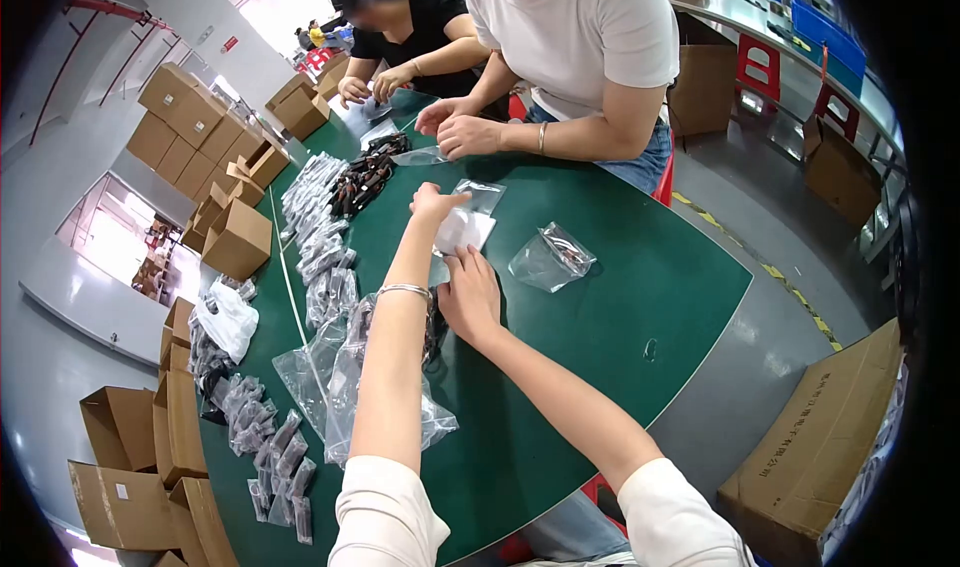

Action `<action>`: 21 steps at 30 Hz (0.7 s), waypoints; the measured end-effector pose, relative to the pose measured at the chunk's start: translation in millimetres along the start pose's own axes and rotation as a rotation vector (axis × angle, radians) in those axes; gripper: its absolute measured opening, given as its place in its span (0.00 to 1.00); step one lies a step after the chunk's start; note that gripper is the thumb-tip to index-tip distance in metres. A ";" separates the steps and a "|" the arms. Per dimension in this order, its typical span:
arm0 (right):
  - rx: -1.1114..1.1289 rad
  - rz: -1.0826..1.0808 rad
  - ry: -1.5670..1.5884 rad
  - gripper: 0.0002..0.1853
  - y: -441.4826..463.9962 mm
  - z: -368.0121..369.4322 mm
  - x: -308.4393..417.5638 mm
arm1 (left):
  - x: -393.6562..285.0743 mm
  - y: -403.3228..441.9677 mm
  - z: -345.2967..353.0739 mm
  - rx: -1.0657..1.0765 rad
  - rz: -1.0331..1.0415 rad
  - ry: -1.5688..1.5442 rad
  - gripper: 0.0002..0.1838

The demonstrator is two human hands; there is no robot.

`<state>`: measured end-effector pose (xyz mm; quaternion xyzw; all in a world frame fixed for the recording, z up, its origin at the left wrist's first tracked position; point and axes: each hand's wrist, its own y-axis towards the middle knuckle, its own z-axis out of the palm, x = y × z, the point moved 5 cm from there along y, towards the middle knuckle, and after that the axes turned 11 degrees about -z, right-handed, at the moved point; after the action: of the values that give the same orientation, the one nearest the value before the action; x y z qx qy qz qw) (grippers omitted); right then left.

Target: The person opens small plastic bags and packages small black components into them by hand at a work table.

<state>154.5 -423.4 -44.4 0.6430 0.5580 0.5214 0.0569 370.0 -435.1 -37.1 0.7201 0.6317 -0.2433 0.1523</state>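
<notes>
My left hand (436, 203) is closed at the left edge of a clear plastic bag (484, 196), its thumb lying toward the bag. Below it, a white folded paper (466, 229) overlaps the bag; I cannot tell whether it is inside. My right hand (471, 292) has its fingertips on the paper's lower edge, with the thumb side low over the table. Dark cables (434, 332) lie partly hidden between my forearms. To the right rests another clear bag (553, 257) with a dark item in it.
Bagged items (318, 212) and bare dark cables (365, 175) line the green table (620, 367). Empty clear bags (335, 377) lie by my left forearm. Two co-workers sit across, one in a white shirt (590, 57). Cardboard boxes (237, 237) stand left, another carton (815, 437) right.
</notes>
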 end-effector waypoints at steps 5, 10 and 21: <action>0.017 0.012 -0.005 0.21 1.8 0.0 0.4 | -2.0 9.1 -3.5 0.160 0.018 -0.026 0.30; 0.048 0.016 0.022 0.21 1.4 -4.7 2.8 | -10.9 -15.7 -30.1 0.399 0.008 -0.114 0.15; 0.074 0.033 0.006 0.19 1.2 0.8 -0.7 | -9.4 -24.6 -25.5 0.459 0.417 0.018 0.27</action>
<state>156.0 -424.0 -44.5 0.6521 0.5665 0.5034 0.0230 349.0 -425.7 -8.6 0.8518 0.4003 -0.3368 0.0264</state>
